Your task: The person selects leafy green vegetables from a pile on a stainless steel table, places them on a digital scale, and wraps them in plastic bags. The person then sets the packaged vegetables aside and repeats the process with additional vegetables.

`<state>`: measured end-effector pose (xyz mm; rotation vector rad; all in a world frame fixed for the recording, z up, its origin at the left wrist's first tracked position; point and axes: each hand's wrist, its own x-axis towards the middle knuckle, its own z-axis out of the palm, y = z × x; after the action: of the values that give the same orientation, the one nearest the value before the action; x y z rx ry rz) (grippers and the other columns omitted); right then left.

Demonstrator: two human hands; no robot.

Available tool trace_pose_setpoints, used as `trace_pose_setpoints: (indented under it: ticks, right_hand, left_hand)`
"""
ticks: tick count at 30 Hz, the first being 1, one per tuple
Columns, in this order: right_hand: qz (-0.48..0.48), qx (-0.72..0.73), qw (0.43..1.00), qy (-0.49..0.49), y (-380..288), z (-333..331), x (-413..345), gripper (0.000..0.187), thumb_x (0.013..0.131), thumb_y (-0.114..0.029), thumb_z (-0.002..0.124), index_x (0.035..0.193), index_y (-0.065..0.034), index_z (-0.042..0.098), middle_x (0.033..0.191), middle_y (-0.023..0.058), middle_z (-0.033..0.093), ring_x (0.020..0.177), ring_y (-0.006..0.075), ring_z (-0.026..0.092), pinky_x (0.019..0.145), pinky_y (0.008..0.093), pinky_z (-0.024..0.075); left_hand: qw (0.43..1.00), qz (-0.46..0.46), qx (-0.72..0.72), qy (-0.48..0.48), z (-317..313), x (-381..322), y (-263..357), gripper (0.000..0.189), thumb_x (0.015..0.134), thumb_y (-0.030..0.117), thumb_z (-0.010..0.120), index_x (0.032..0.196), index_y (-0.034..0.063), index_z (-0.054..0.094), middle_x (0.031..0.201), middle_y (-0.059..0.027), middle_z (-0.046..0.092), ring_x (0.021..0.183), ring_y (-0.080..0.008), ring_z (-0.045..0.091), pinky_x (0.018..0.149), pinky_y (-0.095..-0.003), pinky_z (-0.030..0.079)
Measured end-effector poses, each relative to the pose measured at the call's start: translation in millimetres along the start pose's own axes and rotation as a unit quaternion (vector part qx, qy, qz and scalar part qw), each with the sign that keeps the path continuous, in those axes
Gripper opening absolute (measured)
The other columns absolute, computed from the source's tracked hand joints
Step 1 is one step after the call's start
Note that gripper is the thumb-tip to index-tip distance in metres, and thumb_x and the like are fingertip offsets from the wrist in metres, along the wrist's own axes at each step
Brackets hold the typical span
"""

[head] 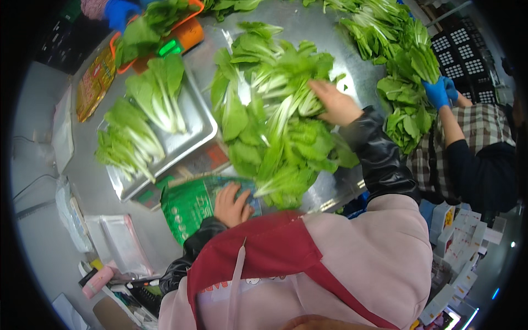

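A large loose pile of leafy greens (284, 103) with pale stems lies on the metal table before me. My right hand (336, 103) reaches into its right side, with the fingers at the stems; some leaves there are blurred, and whether the hand grips any is unclear. Below the pile, my left hand (233, 206) rests with fingers apart on a green printed plastic bag (185, 204). Left of the pile, a shallow metal tray (194, 142) bears separate bunches of greens (154, 97). The tray overlaps a printed package beneath it.
An orange scale (192, 37) with a lit green display carries an orange basket (119, 66) of greens at the upper left, by a person's blue glove (119, 14). On the right, a co-worker's gloved hands (439, 90) hold greens. Clear plastic bags (123, 243) lie lower left.
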<state>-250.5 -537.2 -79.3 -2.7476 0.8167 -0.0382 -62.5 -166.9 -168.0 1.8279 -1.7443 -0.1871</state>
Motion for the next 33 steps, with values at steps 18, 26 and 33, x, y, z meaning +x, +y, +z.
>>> trace_pose_setpoints:
  ticks: [18, 26, 33]
  right_hand:
    - [-0.041, 0.463, 0.838, 0.287, -188.6, 10.5, -92.2, 0.023, 0.077, 0.0, 0.069, 0.097, -0.0034, 0.059, 0.093, 0.0075, 0.064, 0.079, 0.0179, 0.062, 0.069, 0.0275, 0.0514]
    - [0.159, 0.815, 0.555, 0.043, -232.2, 68.6, -108.5, 0.033, 0.09, -0.01, 0.062, 0.119, 0.0034, 0.052, 0.108, 0.0136, 0.064, 0.095, 0.0231, 0.066, 0.078, 0.0319, 0.0552]
    - [0.166, 0.743, 0.644, -0.071, -236.7, 77.3, -116.6, 0.029, 0.092, -0.012, 0.061, 0.114, 0.0054, 0.054, 0.106, 0.0127, 0.064, 0.089, 0.0208, 0.067, 0.07, 0.0275, 0.0548]
  left_hand:
    - [0.996, -0.069, -0.054, -0.004, -45.1, -24.1, -14.1, 0.041, 0.075, 0.009, 0.066, 0.115, 0.0059, 0.06, 0.12, -0.0169, 0.054, 0.115, -0.0374, 0.05, 0.097, -0.0439, 0.04]
    - [0.884, -0.173, -0.434, 0.019, -61.2, 42.6, 31.8, 0.033, 0.089, 0.018, 0.062, 0.116, -0.0021, 0.059, 0.106, -0.0128, 0.065, 0.096, -0.0205, 0.061, 0.083, -0.0319, 0.048]
    - [0.707, -0.338, -0.619, -0.05, -65.6, 32.2, 33.5, 0.026, 0.093, 0.016, 0.059, 0.112, -0.002, 0.059, 0.101, -0.009, 0.066, 0.089, -0.0126, 0.061, 0.075, -0.0258, 0.048]
